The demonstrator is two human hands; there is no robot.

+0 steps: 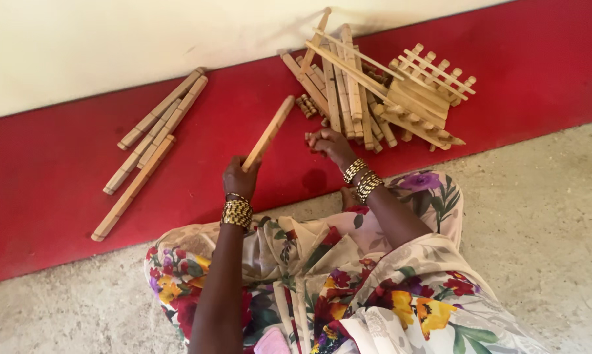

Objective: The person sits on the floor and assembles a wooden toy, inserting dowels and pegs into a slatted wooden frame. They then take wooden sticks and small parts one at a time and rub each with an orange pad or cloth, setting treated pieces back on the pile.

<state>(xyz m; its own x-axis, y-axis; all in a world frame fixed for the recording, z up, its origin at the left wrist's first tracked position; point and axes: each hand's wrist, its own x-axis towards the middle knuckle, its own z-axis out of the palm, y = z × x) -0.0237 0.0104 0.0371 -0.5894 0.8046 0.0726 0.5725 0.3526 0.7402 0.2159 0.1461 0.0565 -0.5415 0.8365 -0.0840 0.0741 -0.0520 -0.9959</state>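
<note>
So: flat notched wooden slats (153, 147) lie on the smooth red floor strip (60, 177). Left hand (240, 177) grips one long slat (268, 134), tilted up. Right hand (328, 142) curled, fingers closed at the jumbled slat pile (374, 88), rough concrete (545, 216) beside.

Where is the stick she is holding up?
In the head view, the wooden stick is gripped in the left hand, centre frame over the red floor strip, left of the wooden pile.

A red floor strip (60, 177) runs along the far wall, with grey concrete floor (545, 223) nearer. On the red lie loose notched wooden slats (153, 141) at left and a heaped pile of slats and wooden frames (381, 92) at right.
</note>
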